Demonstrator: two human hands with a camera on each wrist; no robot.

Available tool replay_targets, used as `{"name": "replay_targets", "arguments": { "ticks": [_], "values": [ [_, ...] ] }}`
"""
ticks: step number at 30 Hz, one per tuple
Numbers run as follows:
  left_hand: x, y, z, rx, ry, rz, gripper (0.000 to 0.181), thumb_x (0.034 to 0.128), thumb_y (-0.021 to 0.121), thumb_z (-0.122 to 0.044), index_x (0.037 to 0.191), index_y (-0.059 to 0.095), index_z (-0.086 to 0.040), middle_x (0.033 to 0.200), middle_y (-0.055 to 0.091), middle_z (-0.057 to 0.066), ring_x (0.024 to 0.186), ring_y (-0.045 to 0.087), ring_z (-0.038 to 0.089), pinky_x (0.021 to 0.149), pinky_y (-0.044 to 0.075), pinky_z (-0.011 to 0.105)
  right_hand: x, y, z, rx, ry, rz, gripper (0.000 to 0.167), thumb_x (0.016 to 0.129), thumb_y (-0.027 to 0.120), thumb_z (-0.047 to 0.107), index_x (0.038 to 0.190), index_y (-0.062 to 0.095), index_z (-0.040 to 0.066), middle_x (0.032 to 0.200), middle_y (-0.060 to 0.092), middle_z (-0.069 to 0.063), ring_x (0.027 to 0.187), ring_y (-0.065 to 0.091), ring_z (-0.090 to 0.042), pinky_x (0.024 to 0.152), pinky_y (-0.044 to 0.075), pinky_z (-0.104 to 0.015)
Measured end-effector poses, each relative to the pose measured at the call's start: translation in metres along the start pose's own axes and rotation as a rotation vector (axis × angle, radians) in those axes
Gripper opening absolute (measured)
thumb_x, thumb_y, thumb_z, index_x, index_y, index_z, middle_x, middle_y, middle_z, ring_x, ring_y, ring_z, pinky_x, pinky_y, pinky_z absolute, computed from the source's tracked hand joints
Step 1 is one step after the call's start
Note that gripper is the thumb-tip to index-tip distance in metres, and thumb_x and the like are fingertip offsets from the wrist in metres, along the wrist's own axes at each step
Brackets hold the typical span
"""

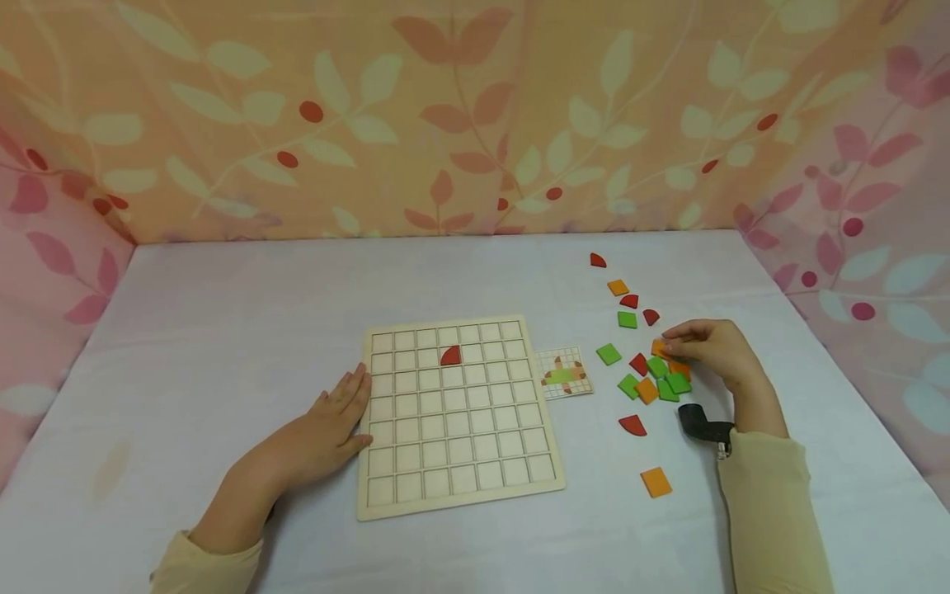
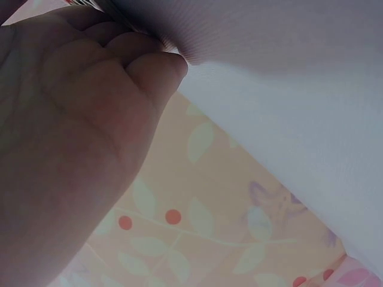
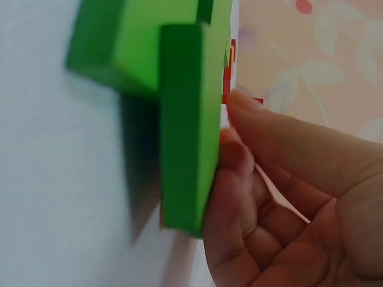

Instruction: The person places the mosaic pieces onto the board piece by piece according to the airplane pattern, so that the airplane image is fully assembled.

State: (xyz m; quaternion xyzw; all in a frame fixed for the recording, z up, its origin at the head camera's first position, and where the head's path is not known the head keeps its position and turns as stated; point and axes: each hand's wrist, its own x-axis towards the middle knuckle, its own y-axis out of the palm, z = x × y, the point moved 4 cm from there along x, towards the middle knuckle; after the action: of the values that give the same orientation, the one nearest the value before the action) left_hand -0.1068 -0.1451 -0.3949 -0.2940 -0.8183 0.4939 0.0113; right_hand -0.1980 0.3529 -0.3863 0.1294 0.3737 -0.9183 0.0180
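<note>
The left hand (image 1: 315, 437) rests against the left edge of a wooden grid board (image 1: 460, 500), its fingers extended. A red quarter-circle piece (image 1: 451, 356) lies in one of the board's upper cells. At the loose pieces on the right, the right hand (image 1: 720, 351) pinches an orange tile (image 1: 658, 348) with thumb and fingertips; how firmly is unclear. In the right wrist view, green tiles (image 3: 182, 125) stand large beside the right hand (image 3: 287, 197) and partly hide what is at its fingertips. The left wrist view has the left hand's palm (image 2: 78, 131).
A pattern card (image 1: 567, 384) touches the board's right side. Green tiles (image 1: 609, 355), orange tiles (image 1: 656, 482) and red pieces (image 1: 633, 425) are scattered on the white cloth right of it. A black device (image 1: 701, 423) is at the right wrist. Patterned fabric (image 1: 460, 124) hangs behind.
</note>
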Motion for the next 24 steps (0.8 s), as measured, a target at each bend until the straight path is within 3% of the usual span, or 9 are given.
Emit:
{"name": "replay_targets", "arguments": {
  "ticks": [4, 12, 24],
  "values": [
    [-0.0007, 0.0003, 0.0005, -0.009, -0.001, 0.005, 0.074, 0.0965, 0.053, -0.024, 0.147, 0.01, 0.008, 0.155, -0.001, 0.023, 0.141, 0.002, 0.04, 0.109, 0.011, 0.06, 0.001, 0.0011, -0.0017, -0.021, 0.017, 0.007, 0.04, 0.089, 0.067, 0.02, 0.116, 0.061, -0.008, 0.095, 0.068, -0.013, 0.106, 0.044, -0.033, 0.093, 0.036, -0.05],
    [-0.0013, -0.0024, -0.0024, -0.002, 0.01, -0.004, 0.073, 0.0967, 0.053, -0.023, 0.147, 0.01, 0.008, 0.155, 0.0, 0.024, 0.141, 0.003, 0.04, 0.109, 0.011, 0.06, 0.0021, 0.0031, 0.0, -0.108, 0.017, 0.039, 0.04, 0.086, 0.071, 0.021, 0.114, 0.063, -0.005, 0.093, 0.064, -0.012, 0.094, 0.049, -0.029, 0.085, 0.039, -0.042],
    [-0.0005, -0.001, -0.0057, 0.016, -0.002, 0.001, 0.073, 0.096, 0.053, -0.022, 0.147, 0.011, 0.009, 0.154, 0.001, 0.024, 0.141, 0.003, 0.04, 0.109, 0.011, 0.059, 0.001, 0.0038, 0.004, -0.184, -0.052, 0.024, 0.031, 0.084, 0.071, 0.019, 0.105, 0.062, -0.001, 0.085, 0.059, -0.012, 0.085, 0.049, -0.029, 0.073, 0.041, -0.034]
  ]
}}
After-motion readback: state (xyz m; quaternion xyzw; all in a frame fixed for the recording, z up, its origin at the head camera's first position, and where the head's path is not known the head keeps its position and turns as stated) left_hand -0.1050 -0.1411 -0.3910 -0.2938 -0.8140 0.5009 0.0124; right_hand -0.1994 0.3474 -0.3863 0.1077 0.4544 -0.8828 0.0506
